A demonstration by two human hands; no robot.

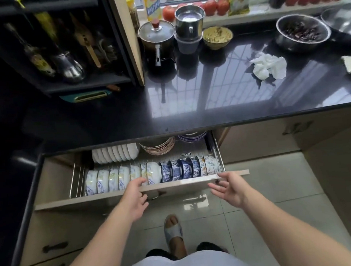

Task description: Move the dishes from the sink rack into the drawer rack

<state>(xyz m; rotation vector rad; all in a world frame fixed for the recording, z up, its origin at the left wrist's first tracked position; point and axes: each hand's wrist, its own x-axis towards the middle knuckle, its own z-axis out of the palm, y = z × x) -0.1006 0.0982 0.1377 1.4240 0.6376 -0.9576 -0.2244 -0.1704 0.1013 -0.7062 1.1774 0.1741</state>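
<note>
The drawer [104,197] under the black counter stands pulled out, with a wire rack [78,177] inside. A front row of white and blue patterned bowls [152,173] stands on edge in the rack. Behind it are plain white bowls [114,153] and stacked plates [159,147]. My left hand [134,200] rests on the drawer's front edge with the thumb over the top, near a white bowl. My right hand [228,188] hovers with relaxed fingers by the drawer's right front corner and holds nothing. The sink rack is out of view.
On the black counter [189,102] stand a lidded pot [156,37], a steel cup [189,22], a bowl of food [217,36], a crumpled tissue [268,66] and a steel bowl [302,32]. My slippered foot [173,232] is on the tiled floor below the drawer.
</note>
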